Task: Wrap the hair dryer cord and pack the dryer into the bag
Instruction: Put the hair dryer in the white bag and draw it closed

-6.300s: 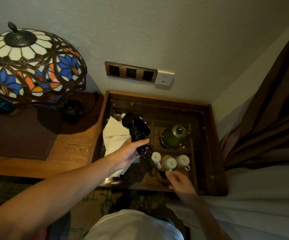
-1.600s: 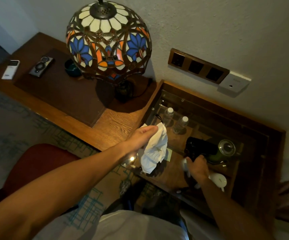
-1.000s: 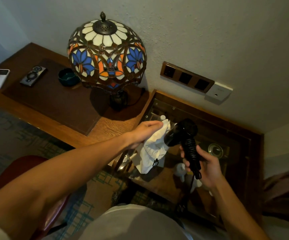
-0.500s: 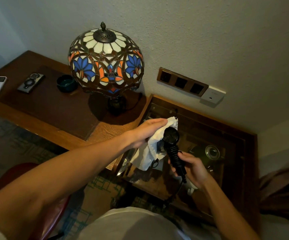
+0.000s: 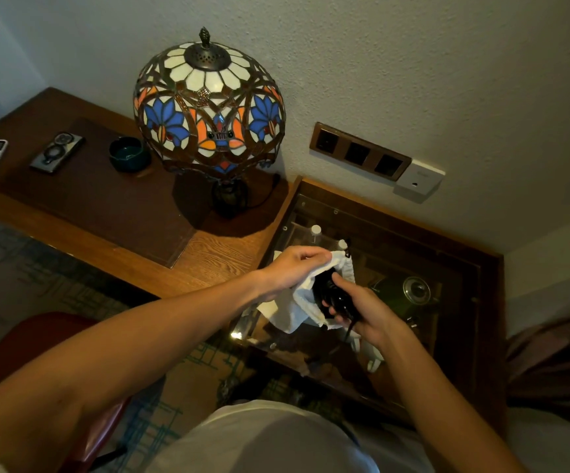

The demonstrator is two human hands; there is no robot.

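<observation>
My left hand [image 5: 293, 268] grips the rim of a white cloth drawstring bag [image 5: 305, 307] and holds its mouth open above the glass-topped side table [image 5: 464, 268]. My right hand [image 5: 362, 310] holds the black hair dryer [image 5: 336, 297] by its cord-wrapped handle. The dryer's head is hidden inside the bag; only the handle part shows at the bag's mouth. A short length of black cord [image 5: 348, 331] hangs below my right hand.
A stained-glass lamp [image 5: 208, 107] stands on the wooden desk [image 5: 215, 257] to the left, with a dark bowl [image 5: 129, 158] and two remotes further left. Under the glass sit water bottles [image 5: 316, 232], a green teapot [image 5: 409, 291] and white cups. Wall sockets [image 5: 358, 153] are above.
My right hand has pushed the dryer head-first into the bag held by my left hand; half a second ago the head was outside at the bag's opening.
</observation>
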